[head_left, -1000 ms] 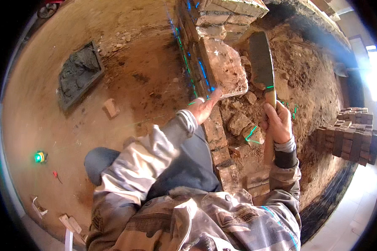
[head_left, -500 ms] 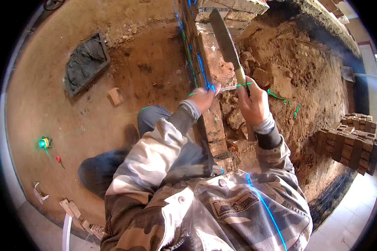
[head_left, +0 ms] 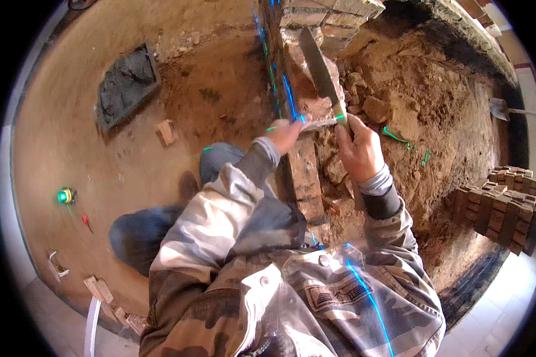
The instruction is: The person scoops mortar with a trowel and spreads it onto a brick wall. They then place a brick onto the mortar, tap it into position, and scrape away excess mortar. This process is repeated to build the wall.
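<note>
1. The dirt floor (head_left: 101,166) fills most of what I'm seeing, brown and dusty, running from the left edge across to the low brick wall (head_left: 304,172) in the middle.
2. That wall runs away from me up the centre, its top course rough with mortar, and a heap of loose earth and rubble (head_left: 411,113) lies along its right side.
3. Over at the right edge there's a stack of red bricks (head_left: 497,205), well apart from both hands.
4. Upper left on the floor I've got a dark tray of grey mortar (head_left: 125,83), far from the wall work.
5. Now the trowel (head_left: 318,74): its long flat blade is angled up along the top of the wall, and the handle end disappears into my right hand.
6. My right hand (head_left: 358,149) is closed tight around that trowel handle, fingers wrapped, just right of the wall top.
7. My left hand (head_left: 287,134) is pressed on the near end of the top brick (head_left: 315,110), fingers curled at its edge; I cannot tell if it truly grips it or only steadies it.
8. A single loose brick piece (head_left: 167,131) sits on the floor left of the wall.
9. Smallest, a green-lit device (head_left: 65,195) glows near the floor's left edge.
</note>
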Demonstrator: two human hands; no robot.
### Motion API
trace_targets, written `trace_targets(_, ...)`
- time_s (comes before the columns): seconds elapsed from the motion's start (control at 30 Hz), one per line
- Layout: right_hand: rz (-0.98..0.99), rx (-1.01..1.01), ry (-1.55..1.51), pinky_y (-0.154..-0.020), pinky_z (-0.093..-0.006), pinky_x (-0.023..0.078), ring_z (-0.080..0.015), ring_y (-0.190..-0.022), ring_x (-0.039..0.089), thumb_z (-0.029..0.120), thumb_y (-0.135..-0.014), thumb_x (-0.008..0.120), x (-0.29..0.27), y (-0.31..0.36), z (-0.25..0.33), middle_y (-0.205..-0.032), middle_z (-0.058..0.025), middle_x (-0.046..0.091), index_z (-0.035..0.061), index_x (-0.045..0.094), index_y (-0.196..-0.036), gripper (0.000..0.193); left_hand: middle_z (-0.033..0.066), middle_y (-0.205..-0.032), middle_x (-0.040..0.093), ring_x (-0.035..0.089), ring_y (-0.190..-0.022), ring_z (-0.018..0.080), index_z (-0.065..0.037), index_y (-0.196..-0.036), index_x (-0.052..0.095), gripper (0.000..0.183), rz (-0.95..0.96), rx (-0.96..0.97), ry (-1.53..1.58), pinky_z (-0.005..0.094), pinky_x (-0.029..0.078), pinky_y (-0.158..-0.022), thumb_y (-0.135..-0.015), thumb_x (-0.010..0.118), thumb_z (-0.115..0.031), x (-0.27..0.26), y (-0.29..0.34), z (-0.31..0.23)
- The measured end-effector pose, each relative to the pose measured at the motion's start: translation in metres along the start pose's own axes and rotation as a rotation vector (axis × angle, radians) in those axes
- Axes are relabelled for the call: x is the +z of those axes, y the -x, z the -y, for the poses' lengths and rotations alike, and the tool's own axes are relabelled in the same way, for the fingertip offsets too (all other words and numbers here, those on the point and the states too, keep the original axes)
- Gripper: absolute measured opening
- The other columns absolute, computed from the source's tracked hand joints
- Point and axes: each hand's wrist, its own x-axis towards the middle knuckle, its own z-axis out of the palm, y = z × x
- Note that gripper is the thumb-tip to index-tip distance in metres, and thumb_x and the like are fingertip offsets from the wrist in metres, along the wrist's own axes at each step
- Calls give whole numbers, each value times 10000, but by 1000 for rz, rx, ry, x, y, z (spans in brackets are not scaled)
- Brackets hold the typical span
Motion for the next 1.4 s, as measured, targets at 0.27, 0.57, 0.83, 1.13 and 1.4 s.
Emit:
trace_targets(0.27, 122, 245, -67, -488, -261, 409, -84, -530, 499, 140, -1018, 524, -17, 13, 17, -683, -44, 578, 8, 632, -1089, 185, 171, -924, 694, 630, -838, 254, -19, -1011, 708, 662, 65, -18, -6, 376, 487, -789, -936, 526, -651, 1, 4, -13)
trace_targets(0.57, 75, 294, -59, -553, -366, 496, -214, -575, 632, 103, -974, 550, -5, 56, 32, -684, -137, 619, -21, 603, -1174, 241, 250, -813, 646, 627, -784, 425, -31, -1074, 636, 474, 17, 250, -263, 473, 473, -724, -1027, 462, -470, -2, 13, -14)
trace_targets(0.83, 107, 259, -13, -547, -363, 505, -229, -598, 670, 114, -995, 528, -1, 63, 49, -711, -145, 631, -21, 578, -1219, 266, 218, -906, 651, 632, -829, 372, -103, -1104, 644, 480, -48, 136, -202, 474, 494, -766, -1028, 417, -519, 19, -15, 37)
trace_targets(1.13, 91, 329, -61, -539, -332, 478, -145, -568, 585, 114, -997, 527, -4, 66, 45, -682, -94, 610, -35, 595, -1188, 252, 230, -1433, 497, 462, -1315, 403, 20, -1303, 557, 617, -724, 694, -529, 489, 408, -1082, -849, 726, -362, -66, 7, -49)
trace_targets(1.4, 114, 613, -464, -448, -210, 362, -42, -510, 468, 224, -1039, 497, -33, 48, 71, -715, 5, 581, -2, 619, -1098, 263, 247, -1424, 484, 447, -1321, 418, 8, -1385, 489, 704, -448, 498, -528, 464, 380, -1119, -846, 704, -392, -37, 13, -58)
